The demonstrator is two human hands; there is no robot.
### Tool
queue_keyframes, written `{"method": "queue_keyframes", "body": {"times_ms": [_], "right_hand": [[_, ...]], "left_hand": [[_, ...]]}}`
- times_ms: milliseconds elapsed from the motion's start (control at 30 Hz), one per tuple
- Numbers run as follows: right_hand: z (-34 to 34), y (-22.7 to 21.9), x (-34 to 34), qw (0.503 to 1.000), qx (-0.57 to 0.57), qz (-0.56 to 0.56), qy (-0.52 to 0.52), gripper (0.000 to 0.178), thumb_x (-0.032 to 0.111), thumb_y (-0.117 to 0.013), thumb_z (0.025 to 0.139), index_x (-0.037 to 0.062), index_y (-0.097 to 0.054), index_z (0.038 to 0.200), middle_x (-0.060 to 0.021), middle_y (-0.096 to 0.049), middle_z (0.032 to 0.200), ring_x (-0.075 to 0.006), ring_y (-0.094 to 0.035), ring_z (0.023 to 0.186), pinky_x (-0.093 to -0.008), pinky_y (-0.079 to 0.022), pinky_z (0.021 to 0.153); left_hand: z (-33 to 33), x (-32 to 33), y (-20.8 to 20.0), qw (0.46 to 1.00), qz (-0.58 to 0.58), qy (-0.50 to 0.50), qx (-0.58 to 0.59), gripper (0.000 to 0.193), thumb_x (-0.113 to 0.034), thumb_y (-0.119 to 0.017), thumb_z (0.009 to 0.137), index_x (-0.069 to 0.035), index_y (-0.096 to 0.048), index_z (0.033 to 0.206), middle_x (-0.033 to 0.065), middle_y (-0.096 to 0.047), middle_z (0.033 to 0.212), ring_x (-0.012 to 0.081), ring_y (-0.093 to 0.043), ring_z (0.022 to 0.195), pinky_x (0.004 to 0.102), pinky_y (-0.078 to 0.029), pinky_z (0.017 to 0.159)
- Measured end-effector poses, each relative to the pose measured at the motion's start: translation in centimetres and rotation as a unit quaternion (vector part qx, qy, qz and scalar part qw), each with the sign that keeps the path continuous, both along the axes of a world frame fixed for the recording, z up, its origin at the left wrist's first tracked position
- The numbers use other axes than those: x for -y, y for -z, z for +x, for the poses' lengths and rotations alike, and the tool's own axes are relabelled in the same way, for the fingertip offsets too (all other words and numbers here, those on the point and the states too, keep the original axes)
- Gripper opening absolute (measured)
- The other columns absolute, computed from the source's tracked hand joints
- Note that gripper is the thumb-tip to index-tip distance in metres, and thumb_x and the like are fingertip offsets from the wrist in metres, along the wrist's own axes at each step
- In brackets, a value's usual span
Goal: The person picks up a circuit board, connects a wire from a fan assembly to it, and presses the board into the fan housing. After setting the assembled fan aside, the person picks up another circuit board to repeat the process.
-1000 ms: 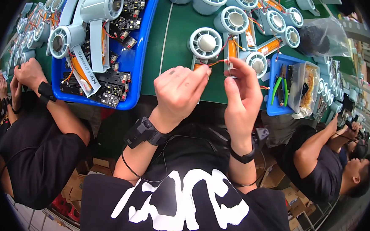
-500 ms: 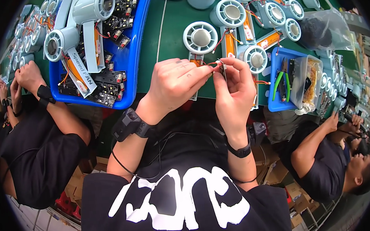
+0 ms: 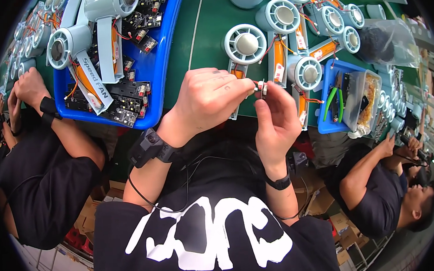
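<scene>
My left hand is closed, thumb and fingertips pinching a small wire connector. Between the thumb and fingers of my right hand a small dark circuit board stands edge-on, its components facing the connector. Both sets of fingertips nearly meet over the table's front edge. Just beyond them lies a light-blue handheld fan with an orange battery in its open handle, partly covered by my left hand. Whether the connector sits in the board's socket is too small to tell.
A blue tray at left holds circuit boards and opened fans. More fans lie across the green table. To the right, a blue bin holds green-handled cutters and a clear box. Co-workers sit on both sides.
My right hand has turned and its fingers have opened slightly around the board, which now stands more edge-on. My left hand keeps its pinch. The whole view has shifted slightly.
</scene>
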State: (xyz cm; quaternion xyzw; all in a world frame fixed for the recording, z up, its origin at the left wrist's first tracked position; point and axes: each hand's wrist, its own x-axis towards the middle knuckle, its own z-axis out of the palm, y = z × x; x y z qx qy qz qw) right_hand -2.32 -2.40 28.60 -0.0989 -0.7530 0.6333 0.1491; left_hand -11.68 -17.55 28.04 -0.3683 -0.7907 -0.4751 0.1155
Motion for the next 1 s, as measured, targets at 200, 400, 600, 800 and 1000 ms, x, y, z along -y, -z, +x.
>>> {"method": "queue_keyframes", "body": {"times_ms": [200, 400, 600, 800, 1000], "right_hand": [[-0.2, 0.5, -0.4, 0.994, -0.049, 0.102, -0.008, 0.034, -0.013, -0.064, 0.091, -0.0062, -0.067, 0.125, -0.0167, -0.070, 0.120, -0.0208, -0.069, 0.107, -0.0305, -0.055, 0.093], [-0.3, 0.5, -0.9, 0.988, -0.069, 0.140, -0.018, 0.033, -0.013, -0.066, 0.090, -0.0061, -0.069, 0.121, -0.0191, -0.071, 0.119, -0.0218, -0.070, 0.104, -0.0309, -0.056, 0.092], [-0.3, 0.0, -1.5, 0.985, -0.052, 0.163, -0.030, 0.031, -0.011, -0.068, 0.089, -0.0057, -0.071, 0.119, -0.0184, -0.072, 0.118, -0.0211, -0.071, 0.103, -0.0293, -0.056, 0.088], [-0.6, -0.7, -1.6, 0.980, -0.034, 0.192, -0.035, 0.030, -0.009, -0.070, 0.088, -0.0050, -0.072, 0.118, -0.0165, -0.073, 0.114, -0.0185, -0.071, 0.100, -0.0265, -0.055, 0.085], [-1.3, -1.5, -2.0, 0.993, 0.021, 0.107, -0.041, 0.031, -0.010, -0.070, 0.087, -0.0052, -0.072, 0.118, -0.0153, -0.074, 0.109, -0.0161, -0.070, 0.095, -0.0245, -0.055, 0.081]], "left_hand": [[0.2, -0.2, -0.6, 0.999, 0.010, -0.008, 0.039, 0.010, -0.007, -0.076, 0.079, -0.005, -0.070, 0.086, 0.0079, -0.069, 0.071, 0.0246, -0.070, 0.065, 0.0339, -0.053, 0.057], [0.2, -0.3, -0.9, 0.996, 0.017, -0.005, 0.087, 0.008, -0.008, -0.076, 0.082, -0.004, -0.070, 0.084, 0.0091, -0.071, 0.075, 0.0272, -0.071, 0.068, 0.0352, -0.054, 0.058], [0.4, -0.4, -1.2, 0.995, 0.001, -0.006, 0.099, 0.008, -0.010, -0.075, 0.083, -0.004, -0.070, 0.084, 0.0088, -0.070, 0.075, 0.0279, -0.070, 0.069, 0.0354, -0.054, 0.058], [0.1, -0.7, -1.5, 0.994, -0.020, -0.005, 0.105, 0.009, -0.012, -0.075, 0.083, -0.004, -0.069, 0.083, 0.0089, -0.068, 0.071, 0.0280, -0.068, 0.066, 0.0366, -0.052, 0.057], [-0.2, -0.5, -1.5, 0.991, -0.001, -0.004, 0.134, 0.013, -0.004, -0.078, 0.081, -0.003, -0.073, 0.093, 0.0085, -0.067, 0.071, 0.0251, -0.065, 0.060, 0.0337, -0.050, 0.056]]}}
